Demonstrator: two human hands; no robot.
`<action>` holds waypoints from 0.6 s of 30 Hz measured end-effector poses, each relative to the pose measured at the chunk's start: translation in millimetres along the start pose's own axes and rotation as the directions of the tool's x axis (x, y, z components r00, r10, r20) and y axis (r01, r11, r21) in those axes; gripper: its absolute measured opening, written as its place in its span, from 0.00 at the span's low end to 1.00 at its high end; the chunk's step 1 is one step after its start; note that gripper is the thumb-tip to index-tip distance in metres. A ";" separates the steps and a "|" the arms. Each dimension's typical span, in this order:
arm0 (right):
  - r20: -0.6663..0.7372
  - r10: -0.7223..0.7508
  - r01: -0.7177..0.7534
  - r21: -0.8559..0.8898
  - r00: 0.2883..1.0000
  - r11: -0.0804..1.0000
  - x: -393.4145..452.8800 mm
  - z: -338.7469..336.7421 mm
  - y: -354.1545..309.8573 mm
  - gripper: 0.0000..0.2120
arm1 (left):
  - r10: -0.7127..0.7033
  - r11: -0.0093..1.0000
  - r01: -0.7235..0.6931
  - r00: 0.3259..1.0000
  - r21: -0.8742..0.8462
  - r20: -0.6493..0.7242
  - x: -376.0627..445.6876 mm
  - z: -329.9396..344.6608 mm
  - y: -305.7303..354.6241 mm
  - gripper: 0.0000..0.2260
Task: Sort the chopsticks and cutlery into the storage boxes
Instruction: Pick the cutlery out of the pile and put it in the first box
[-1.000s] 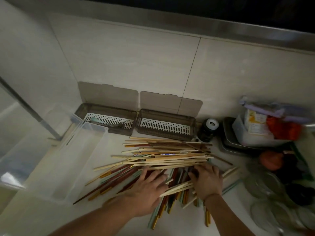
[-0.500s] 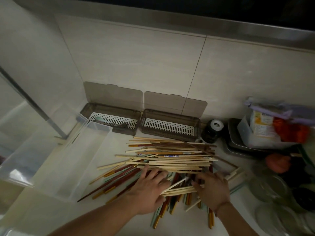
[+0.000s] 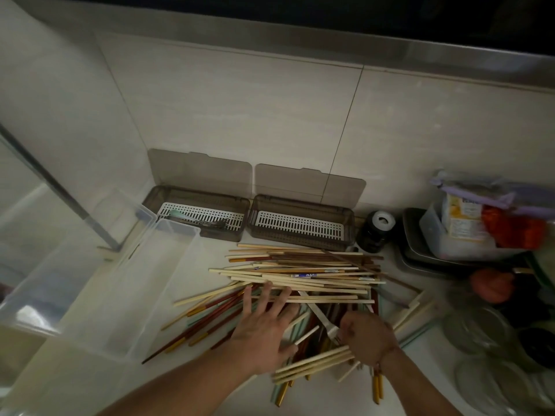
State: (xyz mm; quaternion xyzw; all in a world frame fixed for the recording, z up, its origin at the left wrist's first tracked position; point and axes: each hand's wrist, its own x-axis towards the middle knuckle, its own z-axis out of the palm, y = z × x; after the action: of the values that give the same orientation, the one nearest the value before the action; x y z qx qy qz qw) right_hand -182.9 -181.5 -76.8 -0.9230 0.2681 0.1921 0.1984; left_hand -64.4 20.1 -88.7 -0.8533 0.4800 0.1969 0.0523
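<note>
Dim kitchen counter (image 3: 186, 382), head view: I watch a heap of chopsticks (image 3: 300, 277) sprawl before two smoked storage boxes (image 3: 300, 223) standing lids-up against the tiled wall, the left one already holding cutlery. My left hand (image 3: 264, 328) lies flat, fingers spread wide, on the pile; my right hand (image 3: 365, 334) curls round a metal fork (image 3: 318, 313) at its tined end. I judge it best drawn out slowly, the left pinning the sticks to prevent scatter.

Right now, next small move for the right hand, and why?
Probably lift the fork clear of the chopstick pile and carry it to the left storage box: the right hand pinches its tines, and that box already holds cutlery.
</note>
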 end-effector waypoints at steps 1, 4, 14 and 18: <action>0.014 0.009 -0.010 0.048 1.000 0.999 2.0 -1.7 2.9 0.09 | -0.005 1.000 0.005 1.000 -0.002 0.006 -0.3 0.3 -1.1 0.37; -0.044 0.043 -0.035 0.177 0.998 0.984 6.8 -10.7 13.6 0.09 | -0.023 1.000 0.023 1.000 -0.008 0.010 0.2 0.3 -2.1 0.38; -0.076 0.056 0.042 0.887 0.996 0.460 -62.3 -76.0 20.1 0.07 | 0.080 0.989 -0.099 0.982 -0.108 -0.173 -2.8 -19.7 4.8 0.31; 0.128 -0.014 -0.123 0.974 0.992 0.188 -67.3 -74.8 30.2 0.42 | 0.256 0.919 -0.375 0.805 -0.124 -0.535 -2.5 -32.2 10.4 0.16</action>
State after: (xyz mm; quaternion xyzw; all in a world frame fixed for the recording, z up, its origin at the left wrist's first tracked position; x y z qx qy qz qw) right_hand -234.2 -211.9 9.7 -0.5638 0.3503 0.0338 0.7472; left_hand -65.1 7.6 -57.2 -0.7824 0.5872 0.0238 -0.2061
